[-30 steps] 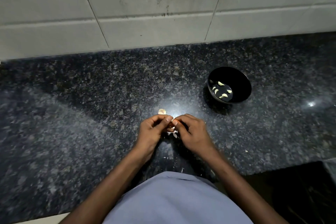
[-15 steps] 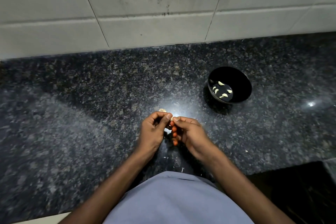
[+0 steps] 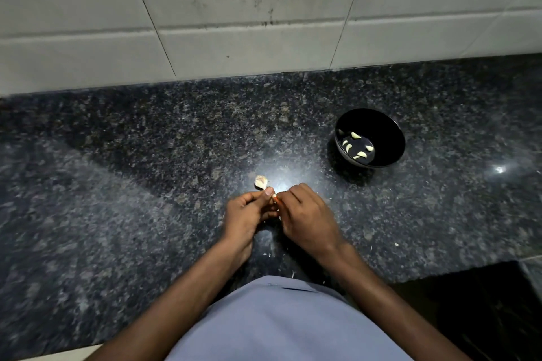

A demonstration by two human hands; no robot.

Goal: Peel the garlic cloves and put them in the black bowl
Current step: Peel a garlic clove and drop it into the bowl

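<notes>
Both hands are working one garlic clove just in front of the body, over the bench. Left hand is pinching it, thumb on top; right hand is pinching at it from the other side, fingertips meeting the left's. Clove is mostly hidden between the grips, so I can't tell its long axis or how much skin is left. Black bowl is sitting up and to the right of the hands, well apart, with several peeled cloves already in it. Right hand is nearer the bowl, so the drop-off likely goes to it. One more unpeeled clove is lying on the bench just beyond the left thumb.
</notes>
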